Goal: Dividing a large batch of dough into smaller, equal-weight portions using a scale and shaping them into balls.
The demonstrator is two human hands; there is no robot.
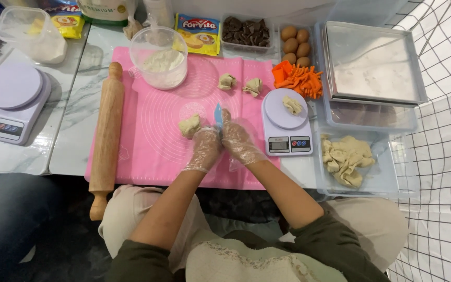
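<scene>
Both my hands wear clear plastic gloves and meet over the pink baking mat (pixel 152 141). My right hand (pixel 238 140) grips a small blue scraper (pixel 218 114) that stands upright between the hands. My left hand (pixel 204 149) touches the scraper from the left, just right of a dough lump (pixel 189 126) on the mat. Two more dough pieces (pixel 227 81) (pixel 252 86) lie farther back on the mat. Another dough piece (pixel 292 105) rests on the white kitchen scale (pixel 286 125) to my right.
A wooden rolling pin (pixel 106 133) lies along the mat's left edge. Behind the mat stand a tub of flour (pixel 160 57), chocolate pieces (pixel 246 31), eggs (pixel 296 44) and orange cutters (pixel 299 79). Right: stacked trays (pixel 371 65), a dough container (pixel 346 159). Left: second scale (pixel 9 102).
</scene>
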